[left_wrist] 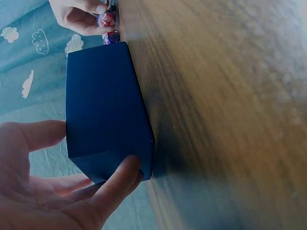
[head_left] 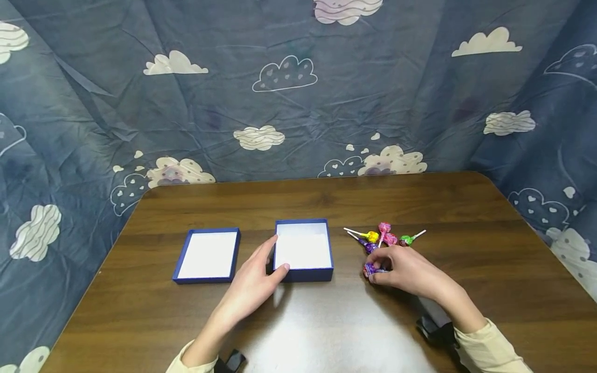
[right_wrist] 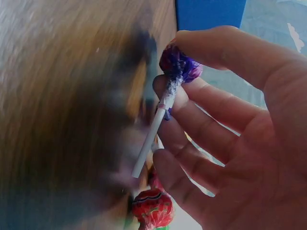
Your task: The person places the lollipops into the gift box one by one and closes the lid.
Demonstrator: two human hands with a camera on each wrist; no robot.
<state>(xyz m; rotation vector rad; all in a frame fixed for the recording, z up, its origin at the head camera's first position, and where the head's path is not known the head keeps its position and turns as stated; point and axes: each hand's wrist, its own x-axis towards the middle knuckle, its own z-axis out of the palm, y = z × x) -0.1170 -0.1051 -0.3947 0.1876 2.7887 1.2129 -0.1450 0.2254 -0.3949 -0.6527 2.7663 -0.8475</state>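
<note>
My left hand [head_left: 254,282] rests against a dark blue box [head_left: 309,275] with a white inside. In the left wrist view the box [left_wrist: 103,96] shows its outer walls, the thumb at its rim and fairly straight fingers [left_wrist: 122,175] touching a side wall. My right hand [head_left: 403,267] pinches a purple-wrapped lollipop [right_wrist: 180,67] by its candy head between thumb and fingertips, its white stick pointing away from the thumb. Just beyond this hand lie several lollipops, among them a yellow one [head_left: 372,237], a pink one [head_left: 384,228] and a green one [head_left: 406,240].
A shallow blue-edged lid [head_left: 208,256], white inside, lies left of the box on the brown wooden table [head_left: 373,199]. Behind the table hangs a blue cloth [head_left: 219,103] with cloud prints.
</note>
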